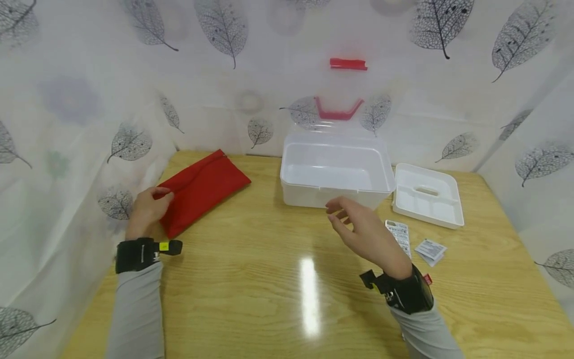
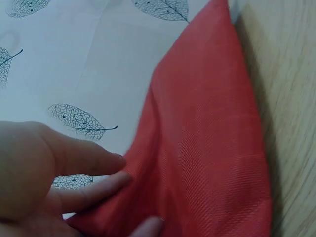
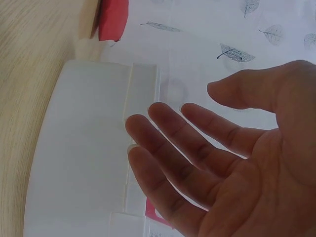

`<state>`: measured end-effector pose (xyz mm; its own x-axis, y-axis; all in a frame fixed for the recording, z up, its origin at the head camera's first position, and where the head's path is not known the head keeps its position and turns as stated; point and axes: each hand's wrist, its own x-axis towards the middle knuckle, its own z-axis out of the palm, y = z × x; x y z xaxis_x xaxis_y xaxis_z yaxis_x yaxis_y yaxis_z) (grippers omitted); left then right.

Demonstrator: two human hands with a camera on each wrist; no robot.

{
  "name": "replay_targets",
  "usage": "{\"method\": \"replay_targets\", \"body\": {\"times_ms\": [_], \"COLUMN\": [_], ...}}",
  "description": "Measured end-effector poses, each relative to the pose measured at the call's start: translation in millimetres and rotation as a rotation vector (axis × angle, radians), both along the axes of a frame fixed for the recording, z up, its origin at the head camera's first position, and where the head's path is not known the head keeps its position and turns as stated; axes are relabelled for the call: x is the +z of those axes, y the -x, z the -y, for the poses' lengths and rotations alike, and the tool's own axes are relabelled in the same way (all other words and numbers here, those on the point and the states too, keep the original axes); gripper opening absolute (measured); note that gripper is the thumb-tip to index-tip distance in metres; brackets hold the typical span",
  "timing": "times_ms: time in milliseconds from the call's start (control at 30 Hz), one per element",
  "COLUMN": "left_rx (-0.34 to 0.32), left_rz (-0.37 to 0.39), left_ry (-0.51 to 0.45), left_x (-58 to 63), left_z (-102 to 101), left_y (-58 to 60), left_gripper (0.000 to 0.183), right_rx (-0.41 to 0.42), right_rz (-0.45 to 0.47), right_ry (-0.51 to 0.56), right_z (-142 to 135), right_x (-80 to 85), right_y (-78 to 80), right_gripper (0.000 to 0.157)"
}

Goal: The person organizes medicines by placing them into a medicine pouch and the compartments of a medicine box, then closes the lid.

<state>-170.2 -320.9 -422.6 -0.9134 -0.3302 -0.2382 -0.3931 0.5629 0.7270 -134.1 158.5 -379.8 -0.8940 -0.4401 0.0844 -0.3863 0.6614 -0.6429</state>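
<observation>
A red zipped pouch (image 1: 202,192) lies at the table's back left. At its left edge my left hand (image 1: 150,207) pinches the fabric. In the left wrist view, thumb and finger tips meet at a fold of the red cloth (image 2: 207,113). My right hand (image 1: 365,232) is raised in front of the white plastic box (image 1: 305,197) and holds nothing. Its fingers, loosely bent and spread, overlap the box's rim in the right wrist view. The box stands uncovered, showing a bare white inside. Behind it rises a clear lid with a pink handle (image 1: 338,114).
A white divided tray (image 1: 426,197) leans by the box's right side. Nearer me lie a printed white card (image 1: 398,237) and a folded paper slip (image 1: 431,250). A leaf-patterned curtain (image 1: 260,89) borders the wooden table (image 1: 233,294) behind and on both sides.
</observation>
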Motion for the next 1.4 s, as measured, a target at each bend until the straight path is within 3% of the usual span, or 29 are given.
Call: {"method": "replay_targets", "body": {"times_ms": [100,200,467,600,733,867,1067,1300,1400], "left_rx": [0.019,-0.004,0.025,0.022,-0.082,-0.252,-0.436,-0.508,-0.549], "left_rz": [-0.106,-0.202,-0.42,-0.521,-0.647,-0.732,-0.683,-0.57,-0.51], "left_ry": [-0.015,-0.016,0.017,-0.046,-0.13,-0.145,-0.171,-0.224,-0.201], "left_x": [2.9,12.6,60.6,79.6,92.5,102.0,100.3,98.0,100.1], "left_z": [-7,-17,-58,-75,-97,-125,-168,-210,-229], "left_y": [-0.7,-1.9,-12.4,-18.2,-10.1,10.8,47.1,82.8,95.8], "left_gripper": [0.04,0.034,0.034,0.031,0.028,0.025,0.024,0.024,0.023], "right_rx": [-0.013,-0.026,-0.023,-0.022,-0.03,-0.033,-0.011,0.031,0.033], "right_rz": [0.0,-0.001,-0.029,-0.027,-0.027,-0.035,-0.046,-0.093,-0.075], "right_ry": [-0.002,-0.007,0.001,-0.005,-0.017,-0.017,-0.032,-0.046,-0.062], "right_z": [-5,-9,-16,-16,-18,-23,-24,-18,-17], "right_x": [0.6,0.6,1.7,3.4,5.7,6.5,7.2,9.3,9.9], "right_y": [0.0,0.1,2.0,1.3,0.2,0.4,-3.2,-4.0,-5.0], "right_gripper": [0.026,0.026,0.027,0.028,0.027,0.027,0.029,0.029,0.029]}}
